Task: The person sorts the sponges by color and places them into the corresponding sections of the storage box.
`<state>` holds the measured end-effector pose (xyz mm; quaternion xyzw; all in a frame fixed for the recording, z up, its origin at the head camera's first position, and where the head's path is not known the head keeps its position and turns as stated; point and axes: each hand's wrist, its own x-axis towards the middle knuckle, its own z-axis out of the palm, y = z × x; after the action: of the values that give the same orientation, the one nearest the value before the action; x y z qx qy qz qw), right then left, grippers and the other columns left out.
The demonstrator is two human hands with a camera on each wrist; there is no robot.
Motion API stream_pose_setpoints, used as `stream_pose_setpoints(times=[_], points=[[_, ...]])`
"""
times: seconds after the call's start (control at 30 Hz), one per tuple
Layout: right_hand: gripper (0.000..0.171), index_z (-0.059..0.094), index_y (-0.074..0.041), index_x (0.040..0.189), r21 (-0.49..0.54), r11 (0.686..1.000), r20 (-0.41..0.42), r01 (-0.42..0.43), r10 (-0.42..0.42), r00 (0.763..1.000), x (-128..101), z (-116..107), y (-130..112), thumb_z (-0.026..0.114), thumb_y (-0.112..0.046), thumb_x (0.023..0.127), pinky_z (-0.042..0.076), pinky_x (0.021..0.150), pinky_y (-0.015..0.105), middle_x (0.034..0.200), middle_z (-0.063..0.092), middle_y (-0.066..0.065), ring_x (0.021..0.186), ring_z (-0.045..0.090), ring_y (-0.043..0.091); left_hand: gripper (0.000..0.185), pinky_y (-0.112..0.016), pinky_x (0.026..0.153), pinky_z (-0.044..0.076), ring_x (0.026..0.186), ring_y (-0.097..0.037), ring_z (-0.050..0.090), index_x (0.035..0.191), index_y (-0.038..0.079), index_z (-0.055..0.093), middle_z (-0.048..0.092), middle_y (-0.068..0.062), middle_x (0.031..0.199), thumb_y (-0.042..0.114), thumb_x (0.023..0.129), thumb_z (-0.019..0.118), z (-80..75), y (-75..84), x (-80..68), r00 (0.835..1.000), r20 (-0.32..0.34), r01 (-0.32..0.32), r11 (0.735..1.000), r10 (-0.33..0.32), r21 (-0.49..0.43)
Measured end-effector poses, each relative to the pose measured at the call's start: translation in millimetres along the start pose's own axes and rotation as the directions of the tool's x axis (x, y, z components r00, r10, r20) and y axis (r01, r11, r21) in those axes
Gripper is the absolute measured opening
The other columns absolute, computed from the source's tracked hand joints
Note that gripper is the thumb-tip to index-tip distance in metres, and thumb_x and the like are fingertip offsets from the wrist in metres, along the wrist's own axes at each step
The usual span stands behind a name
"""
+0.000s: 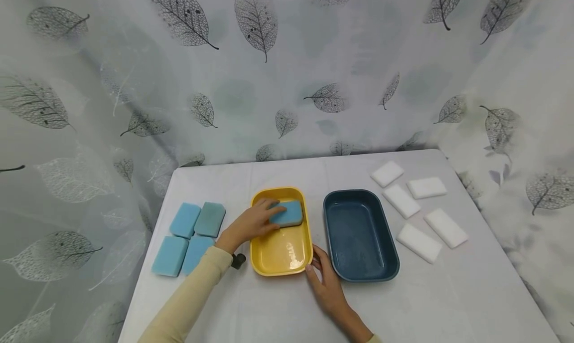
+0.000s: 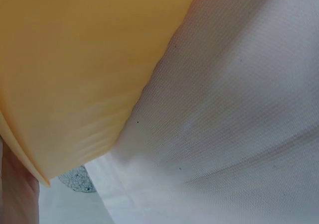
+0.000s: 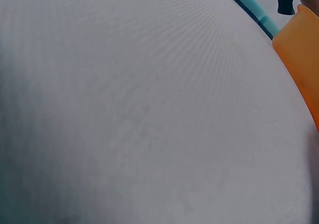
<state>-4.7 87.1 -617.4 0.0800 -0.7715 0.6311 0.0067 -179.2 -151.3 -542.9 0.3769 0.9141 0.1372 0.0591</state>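
A yellow tray (image 1: 280, 256) stands on the white table, with a dark blue tray (image 1: 360, 263) just to its right. My left hand (image 1: 268, 215) reaches into the yellow tray's far end and grips a blue sponge (image 1: 291, 213) by its left end. My right hand (image 1: 316, 266) touches the yellow tray's near right corner with fairly straight fingers. The left wrist view shows only the yellow tray's outer wall (image 2: 75, 59) and the tablecloth (image 2: 239, 109). In the right wrist view, the tray's corner (image 3: 304, 55) shows at the right edge above the cloth.
Several blue sponges (image 1: 188, 233) lie in a block left of the yellow tray. Several white sponges (image 1: 417, 208) are scattered right of the dark blue tray. A leaf-print curtain (image 1: 287, 74) hangs behind and beside the table (image 1: 448, 293).
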Motion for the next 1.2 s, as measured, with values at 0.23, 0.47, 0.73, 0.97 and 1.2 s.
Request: stream_pose_setpoints(times=[0.23,0.47,0.73,0.97,1.2], points=[[0.056,0.028,-0.013,0.154,-0.012,1.0,0.004,-0.008,0.008,1.0,-1.3,-0.2,-14.1,0.05,-0.021,0.104,0.046,0.108,0.038,0.155,0.038,0.008,0.134,0.05,0.026,0.055,-0.042,0.106,0.05,0.133,-0.024,0.048,0.145,0.025,0.048,0.045,-0.008,0.149,0.042,0.095,0.063,-1.3,2.2,-2.0,1.0,-0.008,0.02,1.0,-0.02,-0.002],[0.055,0.029,-0.002,0.151,0.005,1.0,0.03,-0.029,0.029,0.999,-1.7,-5.4,-42.4,0.051,-0.017,0.103,0.046,0.107,0.043,0.152,0.039,0.015,0.132,0.051,0.032,0.05,-0.042,0.106,0.05,0.133,-0.024,0.048,0.142,0.019,0.051,0.049,-0.008,0.146,0.035,0.097,0.062,-2.1,4.9,-14.3,0.99,-0.138,0.023,0.999,-0.027,-0.027],[0.055,0.03,-0.002,0.151,0.013,1.0,0.023,-0.027,0.027,0.999,-1.0,-5.9,-43.6,0.052,-0.016,0.103,0.045,0.108,0.043,0.153,0.039,0.015,0.134,0.05,0.03,0.047,-0.045,0.111,0.045,0.135,-0.026,0.043,0.141,0.016,0.051,0.05,-0.008,0.145,0.027,0.097,0.063,-1.9,9.2,-30.5,0.926,-0.361,0.089,0.994,-0.108,-0.068],[0.055,0.029,-0.003,0.152,0.012,1.0,0.027,-0.02,0.02,0.999,-0.2,-5.5,-39.9,0.051,-0.016,0.103,0.044,0.108,0.046,0.154,0.038,0.015,0.135,0.049,0.03,0.044,-0.046,0.112,0.044,0.136,-0.025,0.043,0.138,0.016,0.054,0.05,-0.004,0.145,0.025,0.096,0.064,1.8,12.9,-43.2,0.86,-0.434,0.214,0.962,-0.269,-0.172],[0.056,0.029,-0.003,0.152,0.016,1.0,0.029,-0.023,0.023,0.999,-0.7,-5.8,-41.3,0.051,-0.017,0.103,0.044,0.108,0.045,0.154,0.038,0.015,0.135,0.049,0.03,0.041,-0.047,0.112,0.043,0.133,-0.027,0.046,0.136,0.014,0.056,0.053,-0.006,0.142,0.018,0.096,0.065,6.2,15.8,-56.2,0.752,-0.509,0.324,0.907,-0.42,-0.269]])
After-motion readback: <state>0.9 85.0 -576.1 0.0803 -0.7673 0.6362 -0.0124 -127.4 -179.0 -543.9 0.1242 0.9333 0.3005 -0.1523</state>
